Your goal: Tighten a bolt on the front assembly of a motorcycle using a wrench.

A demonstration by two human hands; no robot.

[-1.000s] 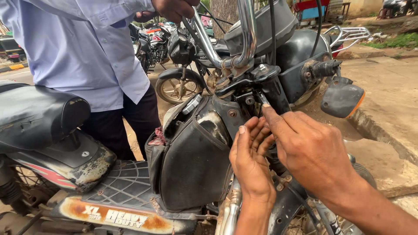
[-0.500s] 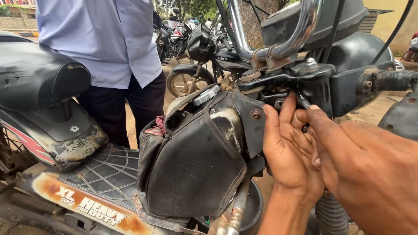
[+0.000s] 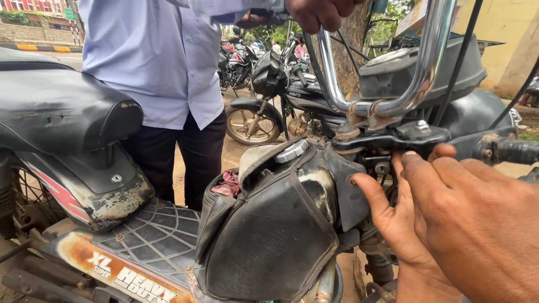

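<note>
Both hands are in tight at the steering head of the moped. The left hand [image 3: 396,224] lies palm-up with loose fingers, its fingertips touching the small fitting [image 3: 383,167] tucked under the black clamp plate [image 3: 393,137]; it grips nothing that I can see. The right hand [image 3: 477,219] comes in from above and beside it, fingers extended toward the same spot, and whether it pinches anything I cannot tell, since its fingertips hide the contact. Good work here likely means small, steady finger moves, with the left hand bracing just below. That fitting sits right at the fingertips, above the worn black bag [image 3: 269,235]. Beyond, another person's hand [image 3: 320,11] steadies the chrome handlebar [image 3: 426,62].
</note>
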